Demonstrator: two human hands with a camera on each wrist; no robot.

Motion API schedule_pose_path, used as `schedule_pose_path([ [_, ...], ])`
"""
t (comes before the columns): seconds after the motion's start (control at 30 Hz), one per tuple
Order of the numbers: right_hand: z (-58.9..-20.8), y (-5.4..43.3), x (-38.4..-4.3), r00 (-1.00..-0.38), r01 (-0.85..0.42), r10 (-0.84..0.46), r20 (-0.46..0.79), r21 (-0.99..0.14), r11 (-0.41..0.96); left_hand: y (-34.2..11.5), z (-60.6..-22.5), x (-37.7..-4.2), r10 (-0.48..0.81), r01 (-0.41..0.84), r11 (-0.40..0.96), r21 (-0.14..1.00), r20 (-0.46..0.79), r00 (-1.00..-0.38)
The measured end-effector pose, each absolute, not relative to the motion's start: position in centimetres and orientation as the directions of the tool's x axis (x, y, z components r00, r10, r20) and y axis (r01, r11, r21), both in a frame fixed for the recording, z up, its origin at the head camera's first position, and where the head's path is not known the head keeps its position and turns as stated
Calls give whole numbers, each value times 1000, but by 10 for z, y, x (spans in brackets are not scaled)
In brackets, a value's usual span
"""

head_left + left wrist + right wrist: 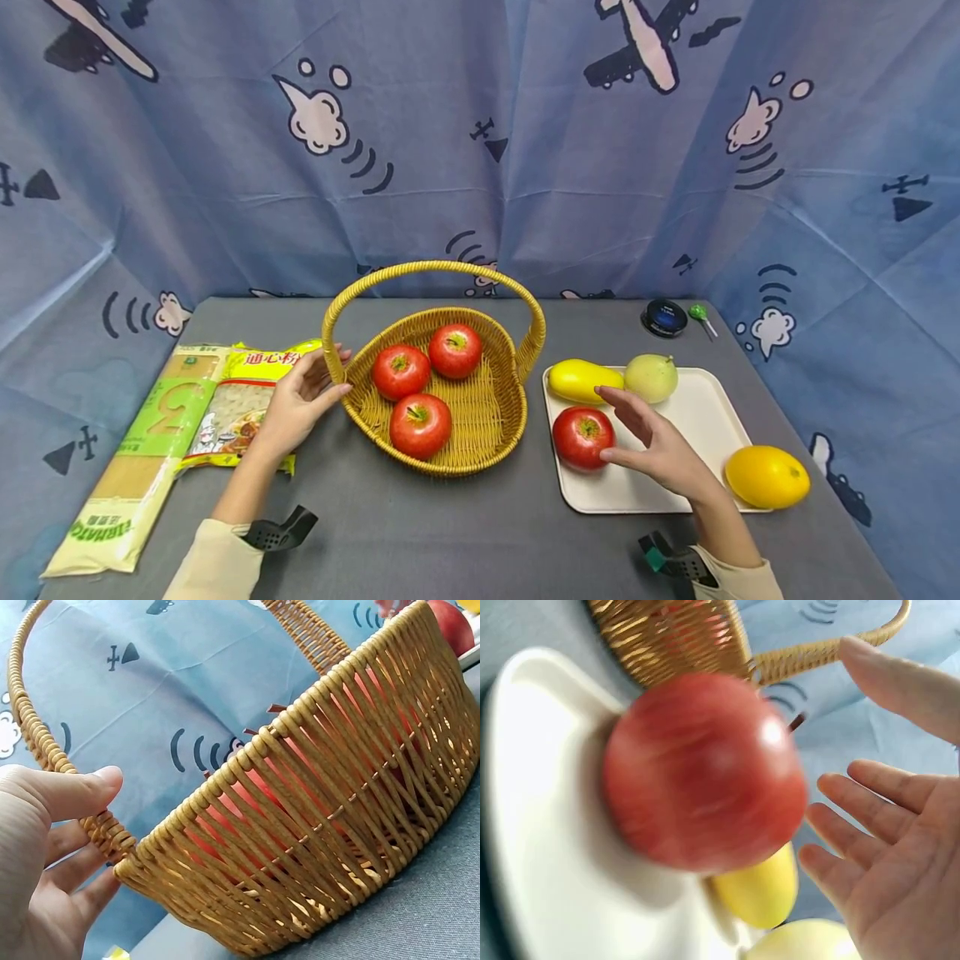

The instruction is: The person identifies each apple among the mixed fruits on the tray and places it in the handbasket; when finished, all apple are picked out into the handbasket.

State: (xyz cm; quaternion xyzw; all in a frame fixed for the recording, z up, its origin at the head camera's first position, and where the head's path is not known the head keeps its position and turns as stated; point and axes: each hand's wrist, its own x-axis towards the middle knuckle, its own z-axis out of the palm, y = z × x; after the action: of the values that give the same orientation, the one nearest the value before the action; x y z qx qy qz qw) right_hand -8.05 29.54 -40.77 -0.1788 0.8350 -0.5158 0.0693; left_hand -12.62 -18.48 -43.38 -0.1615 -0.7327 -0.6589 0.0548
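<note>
A yellow wicker basket (438,467) with a tall arched handle (435,267) holds three red apples (421,427). My left hand (296,404) is at the left foot of that handle; in the left wrist view the thumb (97,787) lies over the near side and the fingers are behind it. Over the white tray (697,417) on the right, my right hand (660,446) spreads its thumb and fingers beside another red apple (583,439). In the right wrist view the palm faces this apple (705,772), with a gap between fingertips and skin.
Behind the apple on the tray lie a yellow oblong fruit (585,381) and a pale green pear (651,378). A yellow-orange fruit (767,477) sits at the tray's right corner. A dark round tin (664,317) and green lollipop (699,312) are behind. Noodle packages (150,442) lie left.
</note>
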Motion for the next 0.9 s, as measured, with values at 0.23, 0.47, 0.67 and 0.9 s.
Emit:
schedule_pose_path([
  [0.23, -428, 300, -84, -931, -163, -363, -22, -868, 470, -186, -434, -126, 170, 320, 76, 944, 304, -937],
  [0.47, -438, 300, -86, -927, -107, -365, -88, -870, 482, -184, -434, -126, 163, 323, 71, 944, 309, -937],
  [0.67, -442, 299, -87, -926, -95, -363, -101, -870, 484, -184, -435, -126, 158, 314, 78, 946, 300, -941],
  [0.9, -444, 298, -86, -945, -113, -318, -76, -837, 535, -184, -434, -126, 159, 311, 81, 947, 296, -942],
])
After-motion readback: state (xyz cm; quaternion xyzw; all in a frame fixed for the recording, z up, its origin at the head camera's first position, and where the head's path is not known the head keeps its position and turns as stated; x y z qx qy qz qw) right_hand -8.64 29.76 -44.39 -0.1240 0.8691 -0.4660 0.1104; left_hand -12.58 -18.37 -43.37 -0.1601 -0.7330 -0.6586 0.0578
